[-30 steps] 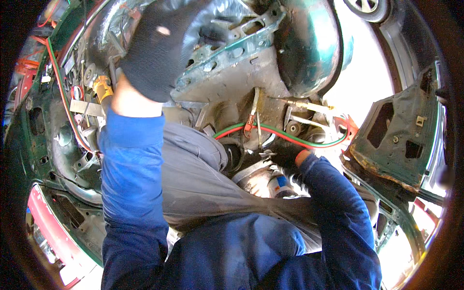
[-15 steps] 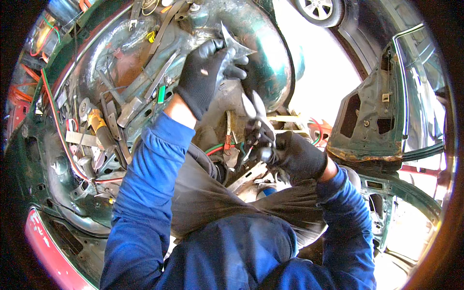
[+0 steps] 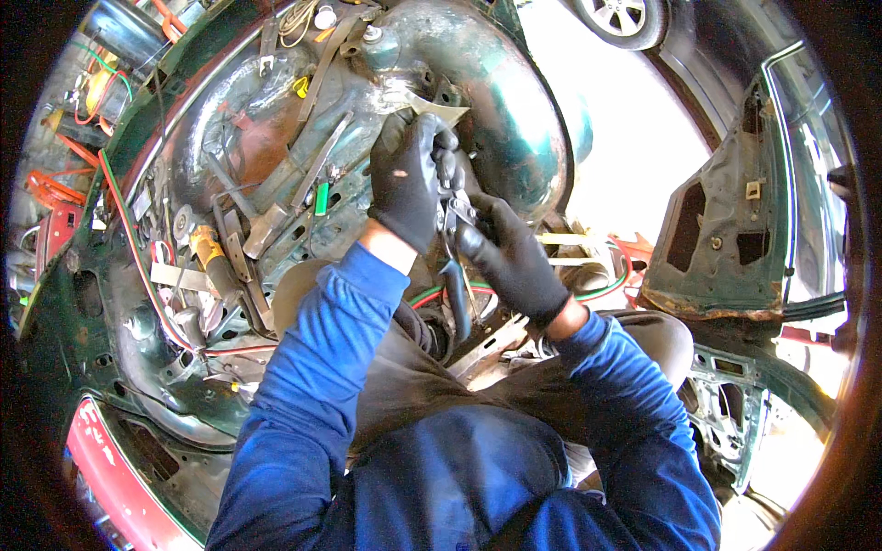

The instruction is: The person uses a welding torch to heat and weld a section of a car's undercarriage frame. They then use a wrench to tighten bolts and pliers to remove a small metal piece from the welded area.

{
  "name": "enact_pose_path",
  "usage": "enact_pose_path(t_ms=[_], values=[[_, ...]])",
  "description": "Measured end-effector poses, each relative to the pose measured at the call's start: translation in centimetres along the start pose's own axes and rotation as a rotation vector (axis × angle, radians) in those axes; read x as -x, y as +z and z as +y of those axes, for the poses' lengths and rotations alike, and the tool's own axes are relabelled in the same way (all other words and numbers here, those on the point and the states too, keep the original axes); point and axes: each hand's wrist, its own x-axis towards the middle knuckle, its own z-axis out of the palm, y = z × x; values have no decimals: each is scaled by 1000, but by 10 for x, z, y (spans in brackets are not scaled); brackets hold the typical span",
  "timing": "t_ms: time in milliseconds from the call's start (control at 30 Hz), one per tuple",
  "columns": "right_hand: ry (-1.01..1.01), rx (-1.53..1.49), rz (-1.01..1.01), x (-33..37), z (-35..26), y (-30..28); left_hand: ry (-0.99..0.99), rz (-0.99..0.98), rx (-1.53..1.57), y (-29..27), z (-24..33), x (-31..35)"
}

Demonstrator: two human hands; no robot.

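Note:
My left hand (image 3: 409,174), in a black knit glove, is closed on a thin piece of sheet metal (image 3: 439,109). A pointed bright edge of the sheet sticks out past the knuckles. My right hand (image 3: 524,253), gloved the same way, is closed around the pivot end of metal snips (image 3: 457,209). One dark blue-grey handle of the snips hangs down below the fingers. The blades are hidden behind my left fingers, so I cannot tell whether they touch the sheet. Both hands are close together above my knees.
A green, worn car body panel (image 3: 501,110) curves beyond my hands. At left lie a hammer (image 3: 266,230), a yellow angle grinder (image 3: 209,253), a long file-like bar (image 3: 322,158) and a green block (image 3: 322,198). A bare door shell (image 3: 717,216) stands at right. Red and green hoses (image 3: 427,296) run below.
My right hand has brought the snips up and left against my left hand. The fingers of my left hand have closed further, and the sheet metal has tilted flatter.

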Motion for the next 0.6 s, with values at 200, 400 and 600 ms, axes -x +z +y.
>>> enact_pose_path(t_ms=[200, 400, 600], values=[[-5, 514, 7, 17, 2, 26, 188, 235, -67, 14, -2, -10], [167, 402, -130, 14, -4, 9, 128, 227, -166, -2, 4, -20], [321, -78, -169, 28, -17, -26, 109, 196, -206, -22, 35, -23]])
